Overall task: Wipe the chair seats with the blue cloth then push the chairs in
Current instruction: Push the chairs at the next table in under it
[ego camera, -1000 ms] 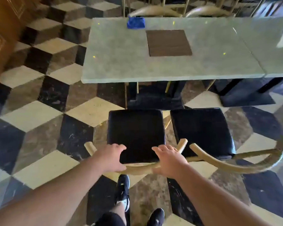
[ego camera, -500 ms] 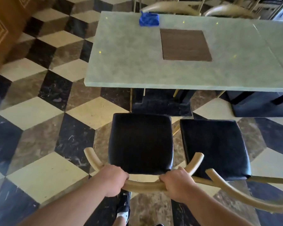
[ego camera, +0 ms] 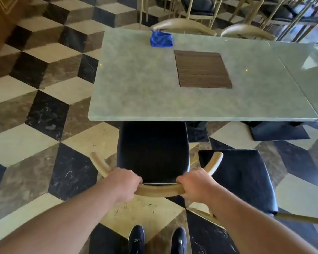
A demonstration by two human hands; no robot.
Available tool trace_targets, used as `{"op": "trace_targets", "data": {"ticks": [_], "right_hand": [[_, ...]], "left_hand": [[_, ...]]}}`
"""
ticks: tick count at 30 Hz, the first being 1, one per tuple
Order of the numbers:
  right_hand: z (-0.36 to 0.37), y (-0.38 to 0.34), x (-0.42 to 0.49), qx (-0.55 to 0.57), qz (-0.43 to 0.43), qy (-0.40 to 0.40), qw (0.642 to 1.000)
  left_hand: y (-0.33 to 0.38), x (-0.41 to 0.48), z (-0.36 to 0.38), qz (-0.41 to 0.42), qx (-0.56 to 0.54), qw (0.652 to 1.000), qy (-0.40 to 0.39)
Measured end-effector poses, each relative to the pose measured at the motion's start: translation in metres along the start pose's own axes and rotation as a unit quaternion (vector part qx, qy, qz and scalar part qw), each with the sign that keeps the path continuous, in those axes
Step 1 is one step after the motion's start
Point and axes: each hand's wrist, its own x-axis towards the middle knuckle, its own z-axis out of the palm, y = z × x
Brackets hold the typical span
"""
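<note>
A: Where's the blue cloth [ego camera: 161, 39]?

B: Bunched at the tabletop's [ego camera: 136, 88] far edge, so wiping looks finished.

A: And the chairs?

B: Left hand [ego camera: 124, 182] and right hand [ego camera: 195, 184] each have a grip curled tight around the left chair's backrest [ego camera: 158, 190]; its seat [ego camera: 152, 151] meets the near edge. 1 chair [ego camera: 246, 178] stands out.

A big grey-green table [ego camera: 136, 85] on a checked floor [ego camera: 35, 110] of black, cream and brown tiles. On the table, near its far edge, a crumpled blue cloth [ego camera: 161, 39]. Just beside that, more toward the middle, a flat brown square mat [ego camera: 202, 69]. At the table's right edge, a second table [ego camera: 312, 70], touching. On the floor, a black-seated chair [ego camera: 152, 151] with its front tucked under the table's near edge. Next to it, further back, another chair [ego camera: 246, 176]. Near the bottom, two dark shoes [ego camera: 136, 239].
</note>
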Motion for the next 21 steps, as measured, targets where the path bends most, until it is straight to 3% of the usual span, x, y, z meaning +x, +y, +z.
{"op": "trace_targets", "data": {"ticks": [21], "right_hand": [[-0.038,0.126,0.117,-0.04,-0.027,-0.038,0.998]], "left_hand": [[-0.017,0.15,-0.052,-0.063,0.019,0.997,-0.034]]}}
